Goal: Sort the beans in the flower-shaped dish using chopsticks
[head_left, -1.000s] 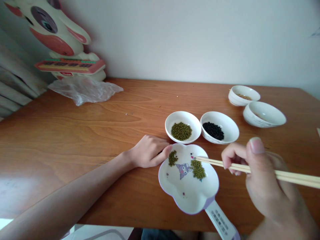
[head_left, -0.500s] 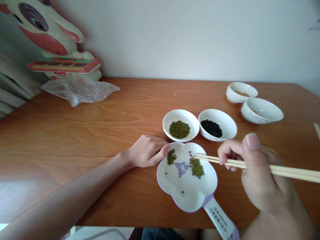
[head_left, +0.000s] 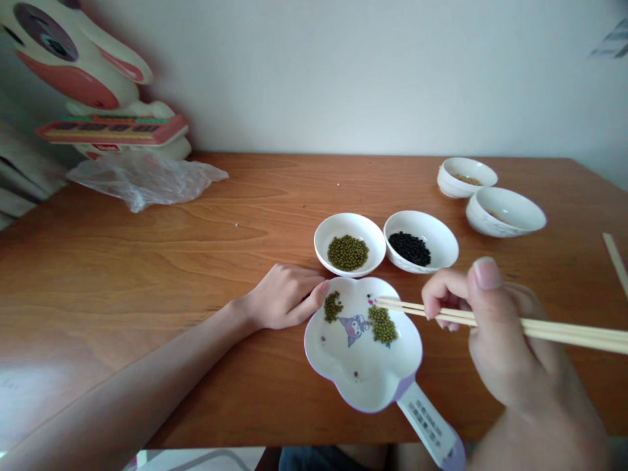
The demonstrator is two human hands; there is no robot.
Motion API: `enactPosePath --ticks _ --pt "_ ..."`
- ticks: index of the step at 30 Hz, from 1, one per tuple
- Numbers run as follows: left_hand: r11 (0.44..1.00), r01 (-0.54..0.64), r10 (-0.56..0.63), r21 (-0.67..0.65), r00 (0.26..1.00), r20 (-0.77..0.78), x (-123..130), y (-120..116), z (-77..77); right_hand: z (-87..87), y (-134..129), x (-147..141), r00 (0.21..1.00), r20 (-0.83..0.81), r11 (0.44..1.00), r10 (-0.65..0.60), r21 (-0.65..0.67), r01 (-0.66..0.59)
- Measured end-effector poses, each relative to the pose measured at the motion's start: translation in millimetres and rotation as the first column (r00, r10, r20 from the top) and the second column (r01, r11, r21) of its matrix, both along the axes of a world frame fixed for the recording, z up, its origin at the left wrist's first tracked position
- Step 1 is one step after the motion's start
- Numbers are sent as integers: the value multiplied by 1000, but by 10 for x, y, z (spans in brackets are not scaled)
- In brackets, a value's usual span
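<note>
A white and lilac flower-shaped bowl with a handle (head_left: 366,386) lies on the table, holding two small groups of green mung beans (head_left: 381,324) around a printed cartoon figure. My left hand (head_left: 287,297) rests at its upper left edge, thumb on the rim and the other fingers partly hidden beside it. Wooden chopsticks (head_left: 456,316) are gripped in my right hand (head_left: 500,333). Their tips are close together, inside the bowl just above the larger bean group, with no bean clearly visible between them. Behind it stand a white bowl of mung beans (head_left: 349,224) and a white bowl of black beans (head_left: 444,245).
Two more white bowls, one farther back (head_left: 454,186) and one nearer (head_left: 510,219), stand at the back right with some light-coloured contents. A pale stick (head_left: 615,261) lies at the right edge. At the back left are a clear plastic bag (head_left: 147,180) and a toy keyboard (head_left: 112,131).
The whole view has shifted slightly, so everything appears a little farther left. Both hands and the chopsticks keep almost the same place relative to the flower-shaped bowl.
</note>
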State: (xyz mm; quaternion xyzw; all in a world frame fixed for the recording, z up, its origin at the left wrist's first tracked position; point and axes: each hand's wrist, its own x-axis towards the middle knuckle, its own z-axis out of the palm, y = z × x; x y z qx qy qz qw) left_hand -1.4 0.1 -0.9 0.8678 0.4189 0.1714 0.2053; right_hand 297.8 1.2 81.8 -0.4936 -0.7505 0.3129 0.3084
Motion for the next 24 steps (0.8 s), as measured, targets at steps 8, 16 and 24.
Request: enactPosePath --ticks 8,16,24 --pt "1000 2 -2 7 1000 12 1 -7 11 22 -4 2 1000 -12 999 22 23 -22" --pt "1000 6 -6 18 1000 9 -7 1 -9 -8 22 -19 999 -2 999 41 28 -41" --pt "1000 -7 7 27 1000 2 -6 -7 -3 -11 19 -16 999 14 999 38 36 -39"
